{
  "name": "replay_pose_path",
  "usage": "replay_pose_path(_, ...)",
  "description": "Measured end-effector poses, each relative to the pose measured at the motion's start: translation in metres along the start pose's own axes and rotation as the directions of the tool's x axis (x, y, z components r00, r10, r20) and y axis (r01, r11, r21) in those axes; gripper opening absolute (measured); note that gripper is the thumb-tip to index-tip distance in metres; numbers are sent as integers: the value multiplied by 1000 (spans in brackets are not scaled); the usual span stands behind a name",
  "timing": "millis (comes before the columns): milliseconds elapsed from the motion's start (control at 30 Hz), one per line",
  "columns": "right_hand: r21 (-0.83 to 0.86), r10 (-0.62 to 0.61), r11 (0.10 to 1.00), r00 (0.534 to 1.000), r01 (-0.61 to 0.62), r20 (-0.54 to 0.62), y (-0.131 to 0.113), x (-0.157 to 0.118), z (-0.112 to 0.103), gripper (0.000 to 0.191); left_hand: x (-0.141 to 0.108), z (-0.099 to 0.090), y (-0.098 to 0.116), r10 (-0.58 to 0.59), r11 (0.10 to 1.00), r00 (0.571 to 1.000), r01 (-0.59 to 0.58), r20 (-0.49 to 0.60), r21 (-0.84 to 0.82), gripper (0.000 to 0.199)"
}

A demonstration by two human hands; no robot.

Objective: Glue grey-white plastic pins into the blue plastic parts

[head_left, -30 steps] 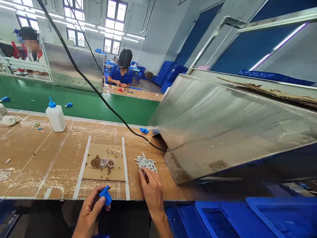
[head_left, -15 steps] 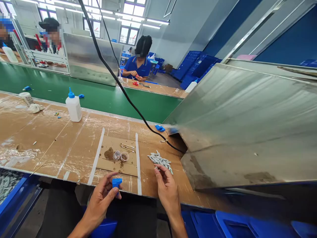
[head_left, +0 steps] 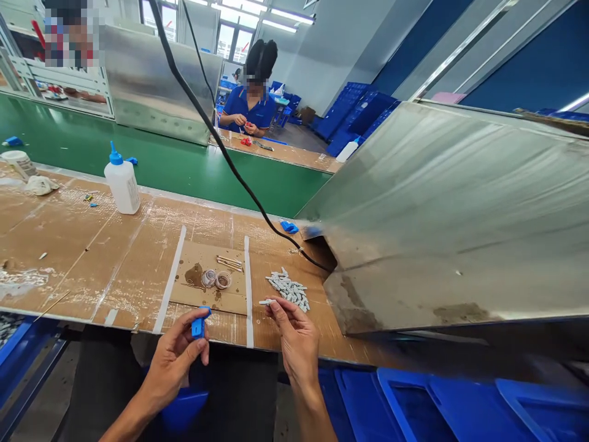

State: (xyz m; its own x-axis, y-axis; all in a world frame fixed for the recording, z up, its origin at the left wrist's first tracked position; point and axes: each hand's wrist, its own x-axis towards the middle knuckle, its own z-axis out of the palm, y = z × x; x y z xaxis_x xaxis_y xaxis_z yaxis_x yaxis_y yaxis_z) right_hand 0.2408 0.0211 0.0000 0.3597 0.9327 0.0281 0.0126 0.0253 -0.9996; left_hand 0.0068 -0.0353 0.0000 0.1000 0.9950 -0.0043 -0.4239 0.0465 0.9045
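Note:
My left hand (head_left: 177,353) holds a small blue plastic part (head_left: 199,326) between its fingers, over the table's front edge. Between the thumb and fingertips of my right hand (head_left: 297,337) is a small pale grey piece (head_left: 267,302), pointing left. Just behind that hand lies a pile of similar grey pieces (head_left: 289,288). A cardboard sheet (head_left: 184,294) between two white tape strips bears two small round cups (head_left: 216,279), a dark wet stain and several cotton swabs (head_left: 229,263).
A white bottle with a blue nozzle (head_left: 123,187) stands at the left rear. A black cable (head_left: 239,184) hangs across the view. A metal panel (head_left: 437,233) borders the right. Beyond the green belt (head_left: 175,159), a person in blue (head_left: 251,113) handles red parts.
My right hand has lifted off the pile and moved left with a grey piece now showing in its fingertips. The blue part in my left hand has turned. The camera view has shifted.

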Motion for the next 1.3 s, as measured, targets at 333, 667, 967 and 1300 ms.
replay_pose_path(333,-159,-215,960,970,232,115,-18,-4,38,22,15,-4,4,-11,993,972,-17,-236,-116,32)
replay_pose_path(667,-336,-517,689,760,643,393,-44,17,86,13,37,-4,3,-102,975,990,81,-96,-206,25)
replay_pose_path(967,-357,-540,646,734,675,411,-35,22,90,13,34,-8,11,-201,916,974,148,-107,-373,27)
replay_pose_path(1300,-336,-591,562,651,756,477,-38,22,101,15,35,-8,16,-238,869,964,157,-117,-468,26)
